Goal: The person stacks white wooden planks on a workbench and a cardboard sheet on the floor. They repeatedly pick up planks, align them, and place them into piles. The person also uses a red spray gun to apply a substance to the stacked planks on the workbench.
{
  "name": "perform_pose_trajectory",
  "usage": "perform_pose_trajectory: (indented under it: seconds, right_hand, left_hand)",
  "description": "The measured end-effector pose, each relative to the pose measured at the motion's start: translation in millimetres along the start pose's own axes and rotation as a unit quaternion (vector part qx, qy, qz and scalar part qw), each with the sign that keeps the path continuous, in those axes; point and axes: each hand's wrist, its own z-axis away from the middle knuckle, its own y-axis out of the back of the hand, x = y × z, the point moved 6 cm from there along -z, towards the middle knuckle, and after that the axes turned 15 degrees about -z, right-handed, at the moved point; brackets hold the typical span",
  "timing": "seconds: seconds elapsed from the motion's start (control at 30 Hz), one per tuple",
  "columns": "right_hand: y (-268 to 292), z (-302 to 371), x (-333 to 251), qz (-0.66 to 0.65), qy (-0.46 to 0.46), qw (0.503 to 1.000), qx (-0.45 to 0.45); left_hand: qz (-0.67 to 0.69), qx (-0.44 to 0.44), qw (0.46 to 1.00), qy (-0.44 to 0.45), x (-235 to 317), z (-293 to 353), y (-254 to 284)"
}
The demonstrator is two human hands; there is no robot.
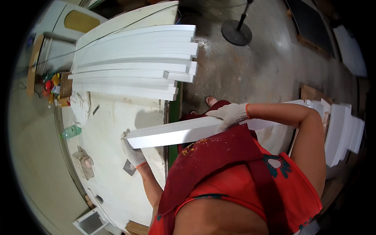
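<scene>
Bottle and block: over on the far left, a green bottle (71,132) lies on the pale table (113,121), with a pale block (83,162) nearer the person.
White lengths on the table: here's the big group, a bank of white boards (133,58) side by side, ends staggered; that much looks laid out.
Left hand: gloved left hand (133,152) at the near end of the piece, fingers wrapped round it, a firm grasp!
Piece in play: one long white board (172,134), held up across the table's edge in front of the apron (219,152), not yet set down, so this one looks midway.
Right hand: gloved right hand (229,114) farther along, fingers over the top and grasping the same board; their undersides are hidden.
Far-right stack: more white pieces (338,135) over here, apart from the bank. Whether they're finished or waiting, can't tell; an exact count left, neither.
</scene>
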Motion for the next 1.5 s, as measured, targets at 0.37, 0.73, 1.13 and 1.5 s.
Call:
perform_pose_trajectory:
  seconds: [0.37, 0.73, 1.13, 1.5]
  right_hand:
    - [28, -39, -83, 0.207, -0.048, 0.965, -0.156]
    - [-8, -129, -239, 0.537, 0.031, 0.770, -0.343]
    - [-105, -299, -321, 0.626, 0.196, 0.519, -0.549]
    - [-96, -417, -378, 0.785, 0.251, 0.383, -0.417]
  left_hand:
    - [0.164, 0.128, 0.977, 0.042, -42, 135, 54]
    - [0.101, 0.066, 0.986, 0.115, -104, 267, 67]
    - [-0.029, 0.212, 0.960, 0.179, -91, 290, -1]
    - [-0.155, 0.303, 0.936, 0.089, -23, 172, -17]
